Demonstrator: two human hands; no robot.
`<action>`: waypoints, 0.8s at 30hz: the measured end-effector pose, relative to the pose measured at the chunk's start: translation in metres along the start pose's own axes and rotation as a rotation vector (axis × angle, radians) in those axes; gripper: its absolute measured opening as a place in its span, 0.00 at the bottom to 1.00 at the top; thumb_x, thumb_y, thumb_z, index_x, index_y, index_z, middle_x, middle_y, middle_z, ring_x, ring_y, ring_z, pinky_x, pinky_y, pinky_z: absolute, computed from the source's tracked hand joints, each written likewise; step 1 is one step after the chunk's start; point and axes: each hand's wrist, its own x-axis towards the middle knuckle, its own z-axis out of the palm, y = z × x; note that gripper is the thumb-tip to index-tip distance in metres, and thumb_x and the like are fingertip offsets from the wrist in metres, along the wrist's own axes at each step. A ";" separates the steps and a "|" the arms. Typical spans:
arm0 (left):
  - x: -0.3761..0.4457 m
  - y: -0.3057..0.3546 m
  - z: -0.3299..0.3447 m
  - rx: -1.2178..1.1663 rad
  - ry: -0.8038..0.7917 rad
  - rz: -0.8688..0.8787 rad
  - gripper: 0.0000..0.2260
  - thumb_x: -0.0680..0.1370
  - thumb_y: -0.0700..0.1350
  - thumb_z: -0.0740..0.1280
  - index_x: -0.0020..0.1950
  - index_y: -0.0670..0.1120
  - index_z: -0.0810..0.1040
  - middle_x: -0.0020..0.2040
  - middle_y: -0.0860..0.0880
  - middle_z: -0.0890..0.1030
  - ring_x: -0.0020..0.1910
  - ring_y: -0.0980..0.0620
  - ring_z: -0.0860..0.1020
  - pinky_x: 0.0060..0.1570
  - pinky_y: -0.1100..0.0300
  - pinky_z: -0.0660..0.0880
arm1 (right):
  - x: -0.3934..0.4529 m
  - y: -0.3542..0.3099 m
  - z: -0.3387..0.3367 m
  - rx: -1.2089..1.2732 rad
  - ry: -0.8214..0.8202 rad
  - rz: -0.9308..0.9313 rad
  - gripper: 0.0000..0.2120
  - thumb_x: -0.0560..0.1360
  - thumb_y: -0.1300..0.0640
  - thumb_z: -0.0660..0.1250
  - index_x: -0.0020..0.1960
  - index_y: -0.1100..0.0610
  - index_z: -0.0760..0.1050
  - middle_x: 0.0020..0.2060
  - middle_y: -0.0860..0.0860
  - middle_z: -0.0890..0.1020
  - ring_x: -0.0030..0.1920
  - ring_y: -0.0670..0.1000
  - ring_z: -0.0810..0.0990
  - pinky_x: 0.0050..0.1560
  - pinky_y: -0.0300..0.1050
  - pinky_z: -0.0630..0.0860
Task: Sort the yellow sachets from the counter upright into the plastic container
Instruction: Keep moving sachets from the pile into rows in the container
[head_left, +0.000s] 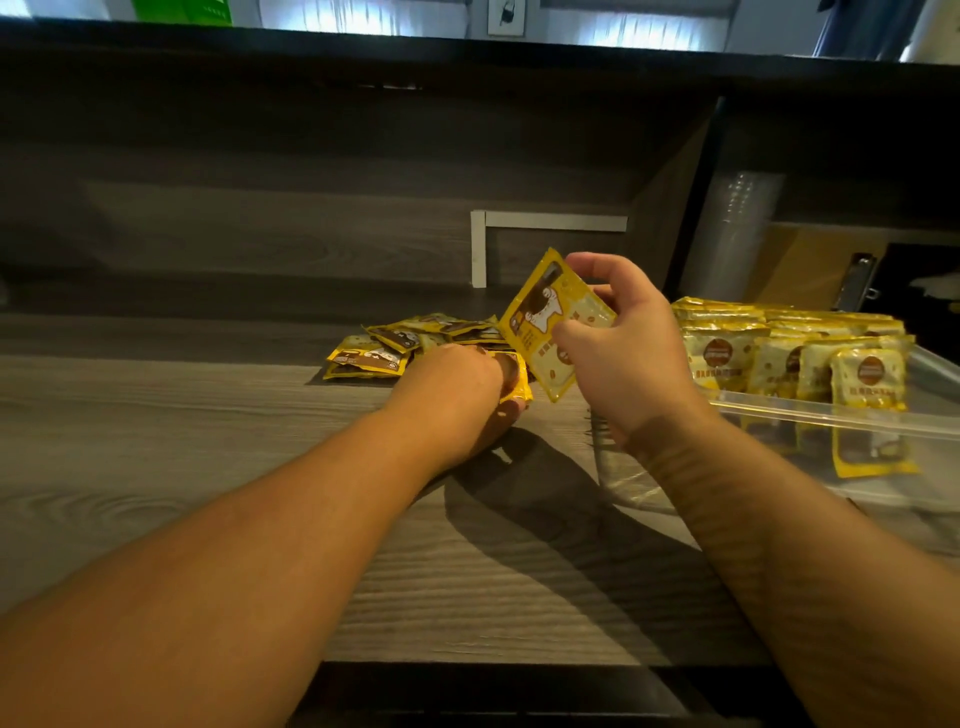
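My right hand (618, 348) holds one yellow sachet (540, 317) tilted in the air above the counter, pinched between thumb and fingers. My left hand (462, 395) rests palm down on the counter, its fingers closed on another yellow sachet (519, 382) at the near edge of a loose pile of sachets (395, 345). A clear plastic container (852, 418) stands to the right, with several sachets upright in rows (789, 358) inside it.
The grey wood-grain counter (208, 441) runs to a back wall with a white L-shaped trim (480, 249). A stack of clear plastic cups (732, 234) and a cardboard box (800, 265) sit on a shelf behind the container.
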 end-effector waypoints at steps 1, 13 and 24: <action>-0.001 0.003 -0.002 0.005 -0.024 0.010 0.18 0.82 0.55 0.61 0.68 0.48 0.72 0.52 0.47 0.77 0.51 0.45 0.77 0.50 0.50 0.78 | 0.000 0.000 -0.001 0.009 0.009 -0.009 0.25 0.76 0.67 0.67 0.63 0.41 0.70 0.52 0.41 0.76 0.51 0.44 0.79 0.41 0.37 0.82; -0.019 -0.009 0.016 -0.484 0.698 0.074 0.03 0.82 0.45 0.60 0.49 0.49 0.68 0.37 0.52 0.73 0.34 0.53 0.73 0.30 0.59 0.64 | -0.005 -0.007 -0.006 0.091 0.116 -0.102 0.26 0.75 0.65 0.70 0.66 0.43 0.70 0.52 0.39 0.75 0.52 0.44 0.80 0.44 0.40 0.83; -0.010 0.028 -0.039 -1.102 0.925 -0.326 0.06 0.85 0.44 0.55 0.56 0.49 0.71 0.47 0.53 0.75 0.41 0.58 0.74 0.38 0.65 0.73 | 0.002 -0.039 -0.057 0.145 0.244 -0.143 0.11 0.76 0.61 0.70 0.48 0.45 0.76 0.44 0.42 0.82 0.47 0.41 0.81 0.40 0.36 0.80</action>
